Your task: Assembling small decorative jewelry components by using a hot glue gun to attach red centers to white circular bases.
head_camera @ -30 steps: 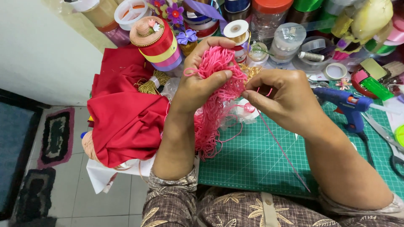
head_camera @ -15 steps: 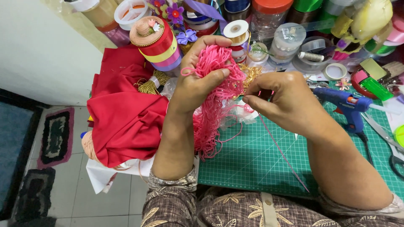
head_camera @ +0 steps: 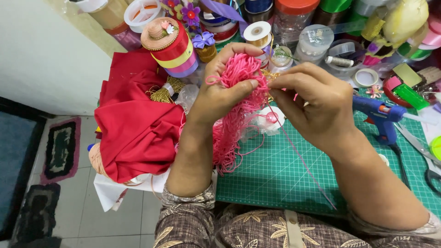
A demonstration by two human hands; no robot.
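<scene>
we see pink cord (head_camera: 236,98), red cloth (head_camera: 138,124), a green gridded cutting mat (head_camera: 285,170), a blue glue gun (head_camera: 379,115) and brown leaf-patterned sleeves (head_camera: 193,202).

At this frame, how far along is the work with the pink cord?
Done: one strand is drawn out of the tangle and runs down across the green cutting mat. In hand: the left hand grips the bundle of pink cord, while the right hand pinches the strand beside it. Left: most of the cord hangs in tangled loops below the left hand.
</scene>
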